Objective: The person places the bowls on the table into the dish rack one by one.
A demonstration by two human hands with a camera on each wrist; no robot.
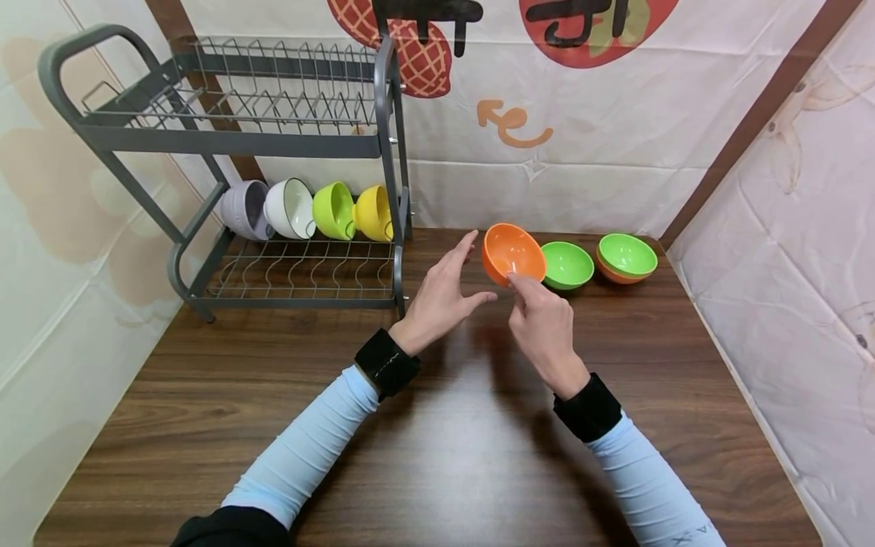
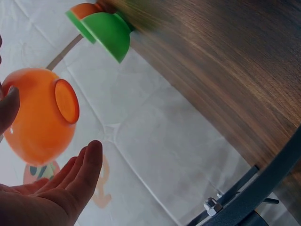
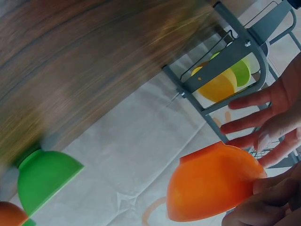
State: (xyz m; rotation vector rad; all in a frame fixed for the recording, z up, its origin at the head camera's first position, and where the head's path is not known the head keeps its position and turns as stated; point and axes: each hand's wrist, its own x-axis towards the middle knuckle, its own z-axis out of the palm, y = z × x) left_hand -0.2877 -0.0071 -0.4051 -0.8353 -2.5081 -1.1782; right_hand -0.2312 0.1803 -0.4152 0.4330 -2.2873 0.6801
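While the right hand (image 1: 543, 327) pinches the orange bowl (image 1: 513, 253) aloft, the left hand (image 1: 440, 296) waits open-fingered beside it, seemingly mid-handover, needing a firm grip before racking.

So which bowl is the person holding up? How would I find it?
Start at the grey dish rack on the wooden table, then look right of it. The right hand pinches the rim of the orange bowl, tilted, with the left hand open beside it. It is orange inside, while its neighbours, the green bowls, are green inside.
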